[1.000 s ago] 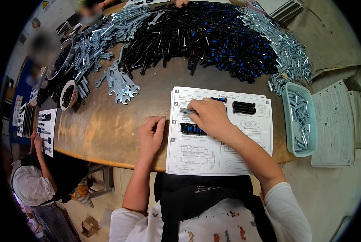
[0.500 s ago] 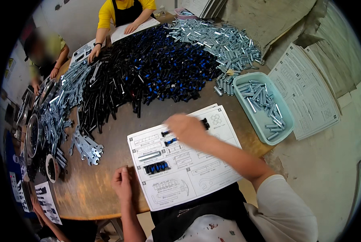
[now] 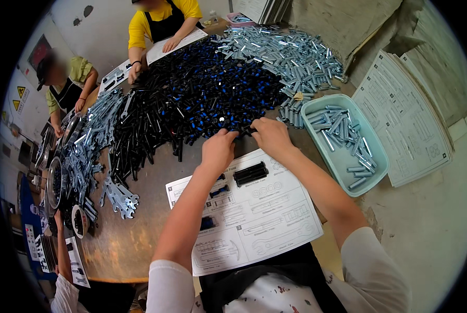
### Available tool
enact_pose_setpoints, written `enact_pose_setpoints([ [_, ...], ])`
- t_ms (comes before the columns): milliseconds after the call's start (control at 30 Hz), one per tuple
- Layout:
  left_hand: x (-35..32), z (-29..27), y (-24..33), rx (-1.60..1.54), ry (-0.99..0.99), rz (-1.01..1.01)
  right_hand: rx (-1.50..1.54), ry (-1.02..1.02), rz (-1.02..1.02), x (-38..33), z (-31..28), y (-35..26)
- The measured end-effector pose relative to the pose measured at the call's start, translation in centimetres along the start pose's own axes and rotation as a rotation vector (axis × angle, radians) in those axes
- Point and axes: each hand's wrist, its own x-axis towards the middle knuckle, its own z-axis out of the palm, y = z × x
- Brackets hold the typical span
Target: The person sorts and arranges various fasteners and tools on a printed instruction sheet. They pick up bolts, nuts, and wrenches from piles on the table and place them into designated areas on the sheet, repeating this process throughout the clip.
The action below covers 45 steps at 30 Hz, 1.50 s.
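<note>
Both hands reach forward to the near edge of a heap of black bolts with blue patches (image 3: 228, 88). My left hand (image 3: 220, 150) has its fingers bent together at the heap; what they grip is hidden. Close beside it, my right hand (image 3: 273, 136) pinches at dark pieces along the same edge, too small to make out. Under my forearms lies a printed sheet (image 3: 275, 219) with part drawings. On it rest a row of long black bolts (image 3: 250, 173), two shorter bolts with blue patches (image 3: 219, 191) and, partly behind my left forearm, a blue-and-black bolt group (image 3: 207, 223).
A pale green tub (image 3: 343, 190) of silvery sleeves stands at right, beside stacked printed sheets (image 3: 400, 120). Loose silvery sleeves (image 3: 296, 57) lie at the back. Flat wrenches (image 3: 119, 198) and bowls (image 3: 80, 221) are at left. Other people work around the table.
My right hand has moved from over the sheet forward to the bolt heap. My left hand has risen from the table's near edge to join it there. The view has shifted slightly.
</note>
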Motion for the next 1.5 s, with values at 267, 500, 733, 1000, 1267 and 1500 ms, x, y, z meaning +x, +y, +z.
enact_pose_setpoints([
  [267, 4.1, 1.1, 0.2, 0.491, -0.181, 0.25, 0.525, 0.056, 0.402, -7.0, -8.0, -0.8],
  [500, -1.9, -2.5, 7.6, -0.407, -0.214, -0.083, 0.646, 0.066, 0.441, -13.1, -11.3, -0.3],
  [733, -11.9, -1.2, 17.7, -0.55, -0.337, 0.038, 0.641, -0.127, 0.457, -17.2, -11.0, -1.6],
  [1000, -13.5, 1.1, 17.5, -0.406, -0.049, 0.14, 0.325, -0.267, 0.188, -18.3, -9.8, -2.9],
  [1267, -8.9, -1.7, 12.7, -0.52, -0.125, -0.13, 0.161, -0.299, 0.07, -13.0, -10.8, -0.9],
  [1500, 0.1, 0.4, 1.4, -0.029, -0.078, -0.448, -0.029, 0.058, -0.101, -4.2, -1.3, 1.4],
])
